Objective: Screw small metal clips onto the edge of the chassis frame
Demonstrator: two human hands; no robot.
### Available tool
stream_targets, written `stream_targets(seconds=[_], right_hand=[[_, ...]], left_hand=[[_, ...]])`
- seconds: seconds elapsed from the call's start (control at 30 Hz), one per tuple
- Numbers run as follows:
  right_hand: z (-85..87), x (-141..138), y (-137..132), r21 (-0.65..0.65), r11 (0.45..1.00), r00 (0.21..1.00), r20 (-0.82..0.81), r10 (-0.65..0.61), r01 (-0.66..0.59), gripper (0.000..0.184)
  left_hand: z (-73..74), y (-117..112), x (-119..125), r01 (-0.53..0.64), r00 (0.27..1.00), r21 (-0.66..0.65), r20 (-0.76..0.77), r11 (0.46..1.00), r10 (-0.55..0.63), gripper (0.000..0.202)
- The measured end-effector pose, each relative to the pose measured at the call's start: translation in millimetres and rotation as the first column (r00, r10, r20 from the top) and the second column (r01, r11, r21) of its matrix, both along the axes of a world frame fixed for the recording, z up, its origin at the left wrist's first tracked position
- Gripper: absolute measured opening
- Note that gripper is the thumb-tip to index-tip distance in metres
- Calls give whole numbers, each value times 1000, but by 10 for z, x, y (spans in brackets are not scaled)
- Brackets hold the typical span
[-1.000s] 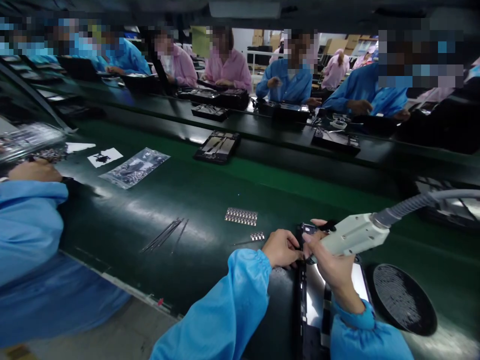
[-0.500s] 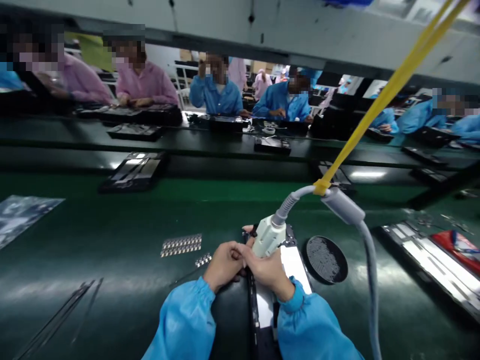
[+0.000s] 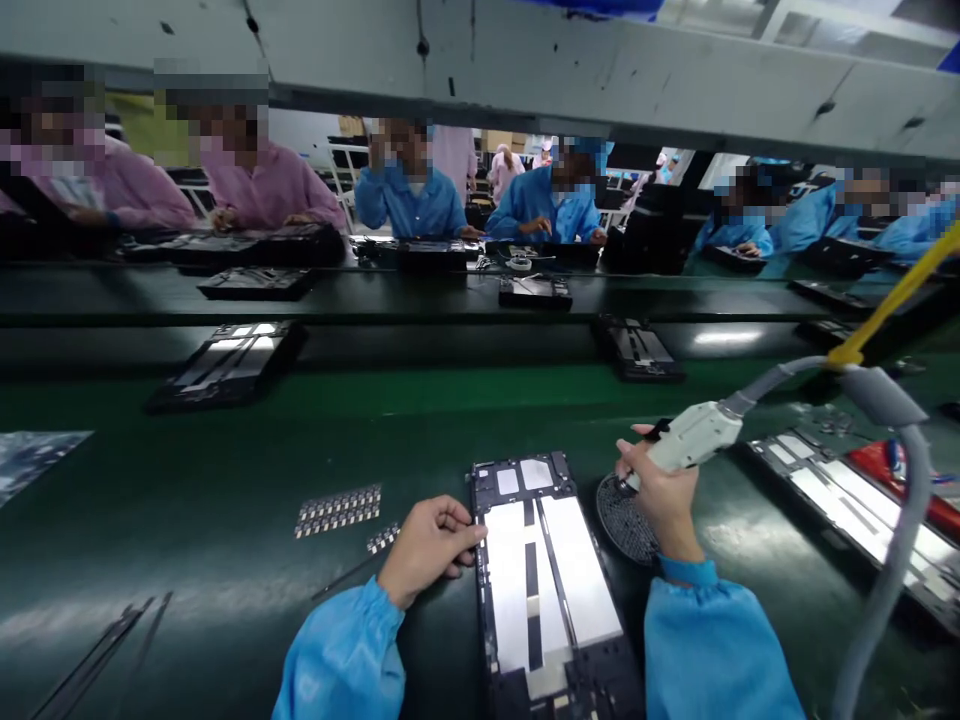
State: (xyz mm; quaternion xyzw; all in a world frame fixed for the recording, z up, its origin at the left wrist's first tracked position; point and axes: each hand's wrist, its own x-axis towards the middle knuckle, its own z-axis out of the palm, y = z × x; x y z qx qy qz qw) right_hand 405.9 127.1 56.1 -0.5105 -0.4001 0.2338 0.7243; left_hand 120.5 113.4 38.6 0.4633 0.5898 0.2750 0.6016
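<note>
A black tablet-like frame [image 3: 544, 585] with pale panels lies lengthwise on the dark green belt in front of me. My left hand [image 3: 430, 545] rests with curled fingers against the frame's left edge. My right hand [image 3: 658, 490] is closed round a pale electric screwdriver [image 3: 686, 440], whose tip points down at a round black screw tray [image 3: 626, 520] to the right of the frame. A grey hose [image 3: 892, 500] runs from the tool, hung on a yellow strap [image 3: 896, 300].
Strips of small metal parts [image 3: 337, 508] and thin rods [image 3: 105, 645] lie left of the frame. Another frame [image 3: 847, 500] lies at right. More black frames [image 3: 225, 362] sit on the far belt, where several people in blue and pink coats work.
My right hand swung the screwdriver off the frame's top to the right, over the screw tray. My left hand slid down the frame's left edge. The camera tilted down.
</note>
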Motion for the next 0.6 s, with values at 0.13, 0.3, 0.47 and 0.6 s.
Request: stream_targets(seconds=[0.13,0.3,0.47,0.6], right_hand=[[-22,-66,20,-55,998,998,53,15,-12,30],[-24,-78,9,-83,996,997,70,14,-8,27],[-63,-77,32,-83,997,996,85,-2,9,28],[-27,-65,11,-87,996,995,95,-4,12,32]], left_hand=[[-5,-1,-14,9,1000,9,-1,1000,-9,42],[-5,0,-17,15,1000,2,-9,1000,-15,44],[-2,4,-21,25,1000,-5,-5,1000,-25,45],[-22,25,-30,8,1000,-2,16,1000,-8,46]])
